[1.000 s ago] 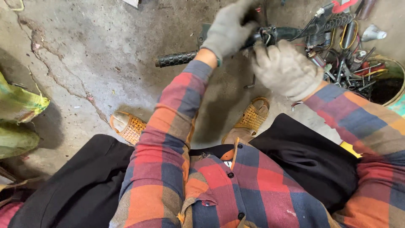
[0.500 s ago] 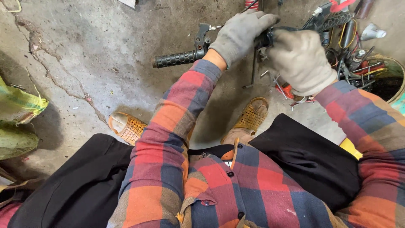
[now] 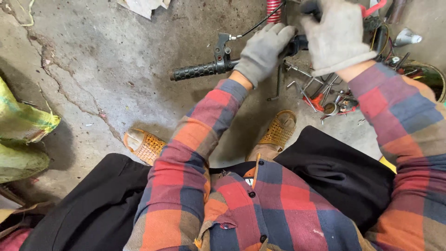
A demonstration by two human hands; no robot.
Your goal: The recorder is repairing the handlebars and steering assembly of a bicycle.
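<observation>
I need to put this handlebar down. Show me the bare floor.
Bare concrete floor lies left of the handlebar grip, bordered by the yellow-green cloth and the woven shoe. It is crowded right of the left hand, under the right hand: loose tools and a round container.

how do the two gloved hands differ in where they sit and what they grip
The left hand wraps the black handlebar beside its ribbed grip; the right hand sits higher, toward the top edge, and what it grips is hidden. The left hand shows its fingers curled over; the right hand shows mostly its back. Both wear grey gloves.
</observation>
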